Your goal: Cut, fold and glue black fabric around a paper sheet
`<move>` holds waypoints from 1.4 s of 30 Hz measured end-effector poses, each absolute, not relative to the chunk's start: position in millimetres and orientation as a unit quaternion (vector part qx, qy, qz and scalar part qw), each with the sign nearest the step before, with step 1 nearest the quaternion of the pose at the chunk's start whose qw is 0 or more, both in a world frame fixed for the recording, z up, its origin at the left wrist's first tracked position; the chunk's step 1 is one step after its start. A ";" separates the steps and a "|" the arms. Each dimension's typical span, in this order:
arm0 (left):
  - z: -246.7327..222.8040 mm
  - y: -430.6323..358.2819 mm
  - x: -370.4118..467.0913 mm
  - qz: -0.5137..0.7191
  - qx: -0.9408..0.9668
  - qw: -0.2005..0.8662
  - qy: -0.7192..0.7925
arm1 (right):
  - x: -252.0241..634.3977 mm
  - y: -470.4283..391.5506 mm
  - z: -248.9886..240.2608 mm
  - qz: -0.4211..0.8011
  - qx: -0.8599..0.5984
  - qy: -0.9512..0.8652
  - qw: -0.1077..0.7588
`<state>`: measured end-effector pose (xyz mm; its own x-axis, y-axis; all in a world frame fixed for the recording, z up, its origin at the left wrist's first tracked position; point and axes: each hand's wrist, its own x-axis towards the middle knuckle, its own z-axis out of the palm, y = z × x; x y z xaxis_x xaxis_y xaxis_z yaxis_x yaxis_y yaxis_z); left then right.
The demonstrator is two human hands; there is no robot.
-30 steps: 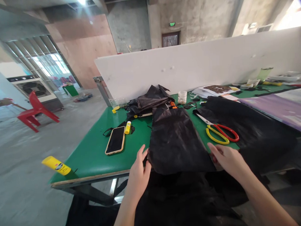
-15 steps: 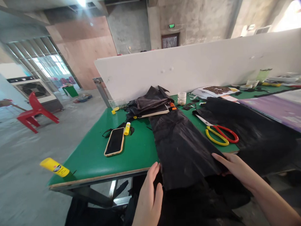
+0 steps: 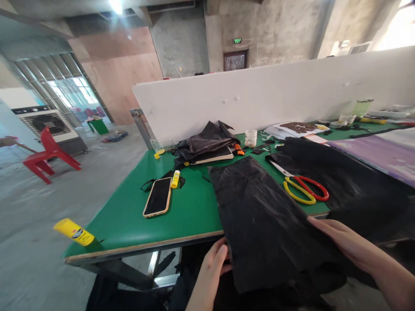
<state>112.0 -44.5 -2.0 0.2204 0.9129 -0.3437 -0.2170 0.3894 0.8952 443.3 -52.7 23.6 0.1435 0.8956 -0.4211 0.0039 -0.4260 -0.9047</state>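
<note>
A long black sheet [image 3: 260, 217] lies over the front edge of the green table [image 3: 128, 221], its near end hanging past the edge. My left hand [image 3: 213, 264] pinches the sheet's left edge, some fingers hidden beneath it. On the other side, my right hand [image 3: 343, 241] grips the right edge, with the fingertips partly under the material. Scissors [image 3: 300, 184] with one yellow and one red handle rest on another black sheet [image 3: 358, 182] to the right. Left of the sheet are a phone [image 3: 157, 196] and a small yellow glue stick [image 3: 175, 179].
A larger yellow glue stick [image 3: 74, 232] stands at the table's left corner. Crumpled black material [image 3: 207, 142] lies on a book at the back, beside a clear cup [image 3: 251, 138]. A white panel [image 3: 276, 94] rises behind. A red chair [image 3: 51, 154] is on the floor at left.
The black sheet has slid toward me, away from the crumpled pile. Both hands moved with it, and my left hand has closed on its edge.
</note>
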 end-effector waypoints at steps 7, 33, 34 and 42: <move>9.3 -33.6 134.0 0.452 0.301 0.740 0.397 | 415.6 -45.4 22.0 0.483 -0.628 -0.441 0.422; 20.7 -40.7 74.8 0.447 0.399 0.531 0.599 | 365.9 55.5 46.4 0.007 -0.593 -0.789 0.161; 22.0 -40.4 76.3 0.446 0.374 0.547 0.602 | 360.1 63.7 42.0 0.005 -0.581 -0.802 0.139; -3.2 -30.2 64.8 0.395 0.410 0.485 0.663 | 332.9 99.8 35.8 0.022 -0.555 -0.828 0.082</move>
<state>64.8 -30.2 -3.2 -0.1930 0.9276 -0.3197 0.1600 0.3512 0.9225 332.9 99.8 35.8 -0.3710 0.9218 0.1119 0.9148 0.3836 -0.1268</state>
